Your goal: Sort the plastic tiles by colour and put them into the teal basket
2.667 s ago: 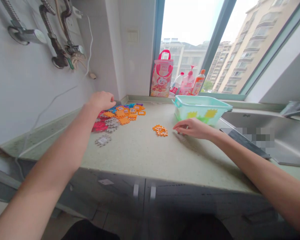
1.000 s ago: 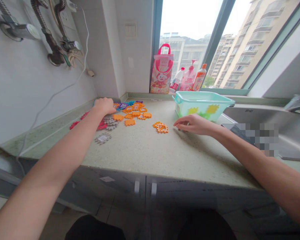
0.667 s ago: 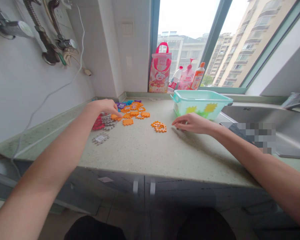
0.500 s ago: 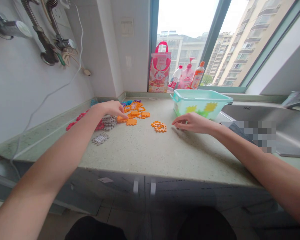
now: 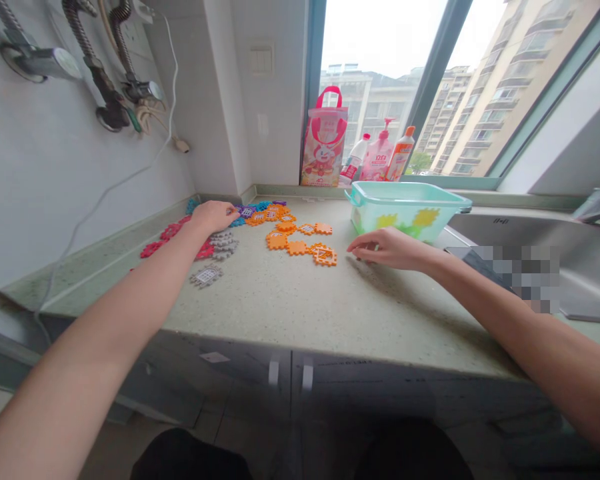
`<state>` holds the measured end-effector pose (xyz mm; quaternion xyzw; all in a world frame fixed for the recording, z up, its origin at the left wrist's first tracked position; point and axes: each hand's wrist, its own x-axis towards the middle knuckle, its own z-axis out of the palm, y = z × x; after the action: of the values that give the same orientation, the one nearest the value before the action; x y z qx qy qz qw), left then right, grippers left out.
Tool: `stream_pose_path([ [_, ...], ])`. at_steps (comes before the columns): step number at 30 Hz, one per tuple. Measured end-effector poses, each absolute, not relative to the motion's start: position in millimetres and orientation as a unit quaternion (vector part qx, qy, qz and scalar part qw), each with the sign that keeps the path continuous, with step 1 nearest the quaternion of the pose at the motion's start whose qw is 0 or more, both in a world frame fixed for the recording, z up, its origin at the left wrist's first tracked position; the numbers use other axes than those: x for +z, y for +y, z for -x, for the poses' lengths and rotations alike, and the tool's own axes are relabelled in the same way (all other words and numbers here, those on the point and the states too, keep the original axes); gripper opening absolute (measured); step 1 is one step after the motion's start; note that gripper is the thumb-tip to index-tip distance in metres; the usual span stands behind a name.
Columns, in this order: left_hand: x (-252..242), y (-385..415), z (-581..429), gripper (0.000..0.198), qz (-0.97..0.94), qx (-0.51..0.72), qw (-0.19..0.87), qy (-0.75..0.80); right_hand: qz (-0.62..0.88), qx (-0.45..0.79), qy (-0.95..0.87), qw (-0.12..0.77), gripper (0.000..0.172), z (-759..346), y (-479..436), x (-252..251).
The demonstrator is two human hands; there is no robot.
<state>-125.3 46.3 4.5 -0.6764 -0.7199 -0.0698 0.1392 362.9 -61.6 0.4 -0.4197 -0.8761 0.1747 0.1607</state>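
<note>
My left hand [image 5: 214,217] is down by the purple pieces [image 5: 249,211], near the counter's [image 5: 280,307] back-left corner; can't tell if my fingertips grip one. Picking through, I'd judge; next wants a clean pinch. My right hand [image 5: 387,248], loosely open, sits right of the orange pieces [image 5: 297,248], tub [image 5: 375,193] behind, room toward the front edge.

On the counter [image 5: 260,307], the main spread of tiles [image 5: 225,245] lies at left, around my left hand [image 5: 214,217]; a single tile [image 5: 207,275] lies nearer me. A second cluster [image 5: 297,248] lies between my hands. My right hand [image 5: 383,248] is in front of the tub [image 5: 410,204], in which further tiles [image 5: 427,217] lie. Behind, before the window [image 5: 375,40], stand a bag [image 5: 325,147] and, to its right, three bottles [image 5: 379,161]; the sink [image 5: 593,273] lies rightmost.
</note>
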Motion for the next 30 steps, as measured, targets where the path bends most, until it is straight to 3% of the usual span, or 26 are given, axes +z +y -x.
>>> stream_pose_path([
  [4, -0.3, 53.5, 131.1, 0.046, 0.662, -0.110, 0.116, -0.732, 0.422, 0.168, -0.877, 0.155, 0.044, -362.9, -61.9, 0.8],
  [9, 0.7, 57.5, 139.1, 0.053, 0.646, -0.147, 0.097, -0.743, 0.427, 0.168, -0.876, 0.152, 0.044, -363.0, -62.3, 1.2],
  [15, 8.8, 43.6, 130.5, 0.045, 0.633, -0.162, 0.157, -0.741, 0.418, 0.172, -0.877, 0.162, 0.040, -362.7, -62.8, 1.7],
  [22, 26.2, 26.3, 80.6, 0.041, 0.740, -0.282, 0.195, -0.579, 0.421, 0.171, -0.877, 0.158, 0.042, -362.9, -63.2, 2.1],
  [26, 22.1, 24.5, 62.9, 0.043, 0.853, -0.212, 0.110, -0.463, 0.420, 0.173, -0.878, 0.155, 0.041, -362.9, -62.7, 2.1],
  [30, 10.4, 29.7, 63.5, 0.046, 0.844, -0.098, 0.152, -0.504, 0.420, 0.170, -0.877, 0.158, 0.041, -362.7, -62.6, 1.5],
])
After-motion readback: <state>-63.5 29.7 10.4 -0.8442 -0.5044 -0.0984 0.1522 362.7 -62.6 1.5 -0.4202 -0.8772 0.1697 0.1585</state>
